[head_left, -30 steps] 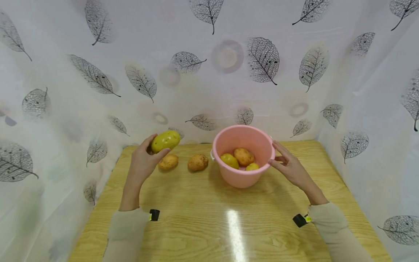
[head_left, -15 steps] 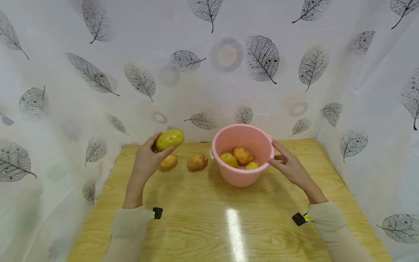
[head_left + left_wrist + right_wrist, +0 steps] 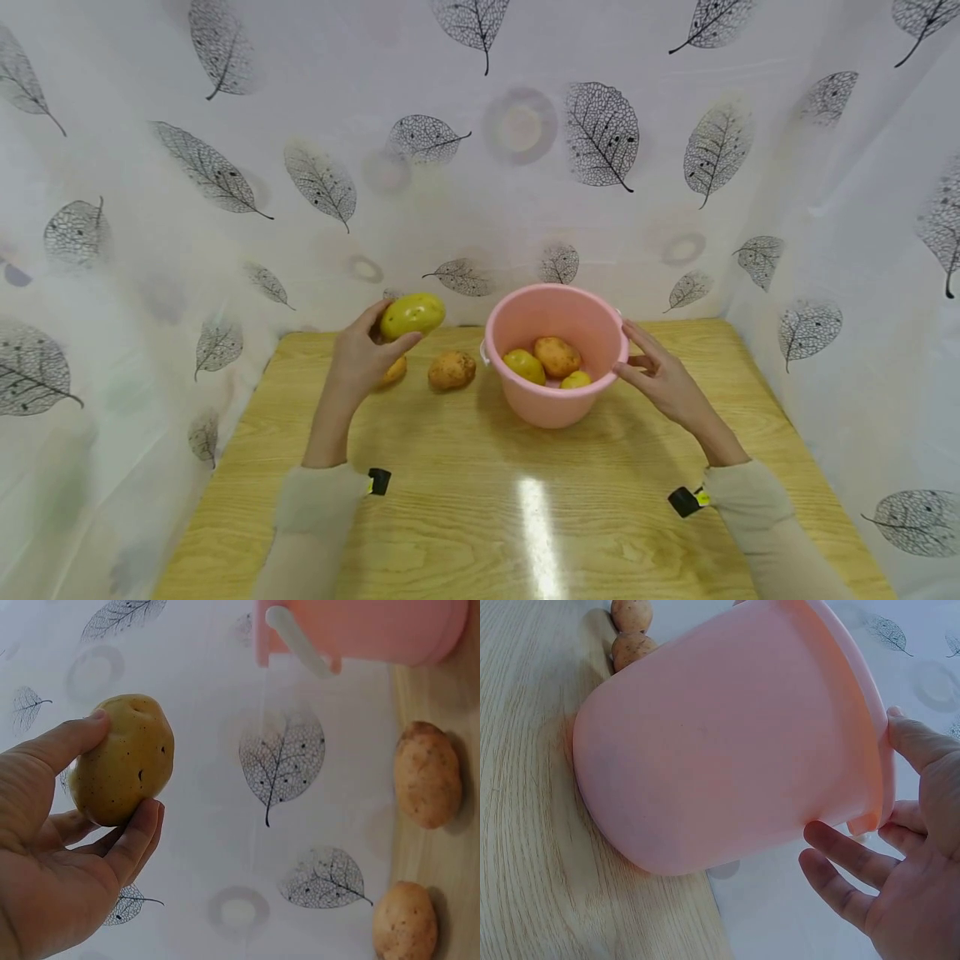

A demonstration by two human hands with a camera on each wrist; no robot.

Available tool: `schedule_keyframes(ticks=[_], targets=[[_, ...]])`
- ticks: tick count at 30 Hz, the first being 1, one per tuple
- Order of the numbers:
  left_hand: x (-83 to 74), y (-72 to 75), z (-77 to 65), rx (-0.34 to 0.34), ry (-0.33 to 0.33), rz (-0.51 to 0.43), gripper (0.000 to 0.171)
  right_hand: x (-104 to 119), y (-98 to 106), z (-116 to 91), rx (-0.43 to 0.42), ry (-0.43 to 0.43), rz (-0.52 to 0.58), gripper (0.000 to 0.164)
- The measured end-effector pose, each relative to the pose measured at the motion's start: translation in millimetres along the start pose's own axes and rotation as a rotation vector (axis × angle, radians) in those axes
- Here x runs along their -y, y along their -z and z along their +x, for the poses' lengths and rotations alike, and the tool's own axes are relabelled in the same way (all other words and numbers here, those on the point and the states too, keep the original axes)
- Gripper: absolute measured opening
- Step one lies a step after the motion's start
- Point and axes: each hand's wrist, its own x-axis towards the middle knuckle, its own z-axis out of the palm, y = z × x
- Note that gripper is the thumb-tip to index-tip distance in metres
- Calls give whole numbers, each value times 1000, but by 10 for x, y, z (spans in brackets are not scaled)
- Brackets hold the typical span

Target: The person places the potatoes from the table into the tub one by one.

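The left hand [image 3: 362,360] held a yellow-green potato [image 3: 412,315] in the air, with the thumb on one side and the fingers curled under the other side. The potato was above the far left part of the wooden table [image 3: 450,500], a little to the left of the pink bucket [image 3: 555,400] and about level with its rim. The right hand [image 3: 663,379] rested against the right side of the bucket, its fingers almost straight and spread, touching the rim but not closed around it.

I think the grip on the potato was only light, mostly with the fingertips, so it could slip out and fall on the table before it is over the bucket. Also, because the right hand only touched the bucket, a hard drop could push the bucket or tip it.

Inside the bucket lay three potatoes [image 3: 557,357]: one brown one and two yellowish ones, close together on the bottom. Two more brown potatoes [image 3: 452,371] lay on the table near the left hand, one partly hidden behind it
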Motion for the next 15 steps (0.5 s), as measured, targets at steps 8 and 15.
schedule_keyframes(ticks=[8, 15], targets=[[-81, -103, 37, 0, -19, 2, 77, -6, 4, -2, 0, 8, 10, 71], [-155, -239, 69, 30, -18, -31, 79, -22, 6, -4, -5, 13, 12, 71]])
